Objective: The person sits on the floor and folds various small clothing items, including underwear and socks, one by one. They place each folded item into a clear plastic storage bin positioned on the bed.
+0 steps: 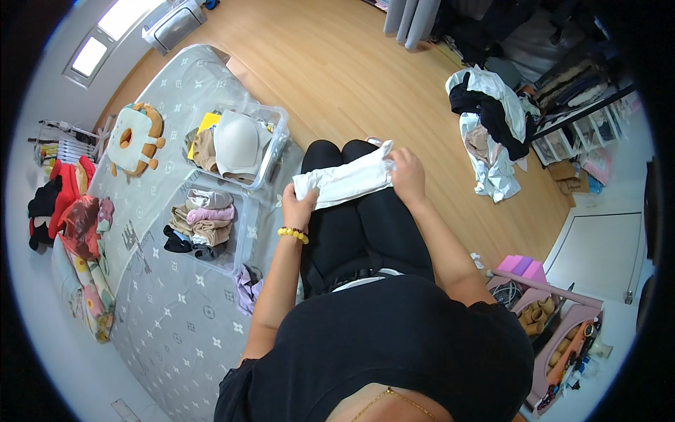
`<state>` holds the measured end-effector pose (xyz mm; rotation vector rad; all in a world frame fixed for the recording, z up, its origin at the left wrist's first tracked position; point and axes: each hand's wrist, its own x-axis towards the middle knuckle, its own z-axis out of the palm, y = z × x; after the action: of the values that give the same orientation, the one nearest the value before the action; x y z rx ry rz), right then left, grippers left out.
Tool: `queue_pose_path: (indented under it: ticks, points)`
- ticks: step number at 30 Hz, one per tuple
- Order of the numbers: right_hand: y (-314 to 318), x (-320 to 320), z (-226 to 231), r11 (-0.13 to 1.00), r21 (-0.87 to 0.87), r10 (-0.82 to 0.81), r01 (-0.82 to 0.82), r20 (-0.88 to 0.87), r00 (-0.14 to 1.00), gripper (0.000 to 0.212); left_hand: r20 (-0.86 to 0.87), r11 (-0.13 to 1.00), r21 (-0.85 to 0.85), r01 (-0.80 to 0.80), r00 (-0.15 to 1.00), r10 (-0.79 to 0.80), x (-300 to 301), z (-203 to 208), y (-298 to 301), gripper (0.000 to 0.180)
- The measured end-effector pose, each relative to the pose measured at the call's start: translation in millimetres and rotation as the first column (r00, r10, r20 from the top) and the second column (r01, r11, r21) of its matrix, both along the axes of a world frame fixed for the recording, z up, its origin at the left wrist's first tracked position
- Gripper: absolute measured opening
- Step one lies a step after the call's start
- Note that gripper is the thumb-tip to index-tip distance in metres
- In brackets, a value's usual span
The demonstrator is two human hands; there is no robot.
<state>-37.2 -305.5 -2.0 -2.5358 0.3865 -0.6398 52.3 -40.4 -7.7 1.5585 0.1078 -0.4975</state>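
Observation:
Across my thighs lies a white cloth garment, folded into a long flat strip; its exact kind cannot be made out. My left hand grips its left end, the thumb on top. At the other end my right hand pinches the cloth, where a small corner sticks up. To my left, a clear plastic box holds several rolled garments in beige, pink and grey. Beyond it, a second clear box contains a white bra and other folded pieces.
The boxes stand on a grey patterned bed, beside a lilac garment. A toast-shaped cushion and red clothes lie farther left. On the wooden floor, a clothes heap sits at the right, near a pink cart.

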Motion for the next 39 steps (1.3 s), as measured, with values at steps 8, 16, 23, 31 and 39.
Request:
queue_pose_path:
  ticks: [8, 16, 23, 31, 39]
  points:
    - [41, -3, 12, 0.971, 0.094, 0.235, -0.221, -0.178, 0.956, 0.037, 0.445, 0.984, 0.155, -0.088, 0.895, 0.01, -14, -13, -18, 0.03]
    - [22, -3, -13, 0.918, 0.336, 0.234, -0.21, -0.031, 0.972, 0.025, 0.655, 0.792, 0.603, 0.094, 0.508, -0.559, -31, 26, -56, 0.032]
    - [-6, 12, -39, 0.797, 0.586, -0.1, 0.149, -0.116, 0.988, 0.026, 0.723, 0.761, 0.584, -0.282, 0.607, -0.33, -25, 18, -52, 0.022]
    - [-9, 31, -61, 0.607, 0.775, 0.147, 0.177, -0.329, 0.933, 0.035, 0.379, 0.461, 0.883, -0.088, 0.715, -0.588, -3, 20, -72, 0.047]
    - [41, 25, 26, 0.97, 0.245, -0.039, 0.01, 0.115, 0.993, 0.022, 0.326, 0.983, 0.176, 0.048, 0.94, -0.104, -8, -12, -83, 0.02]
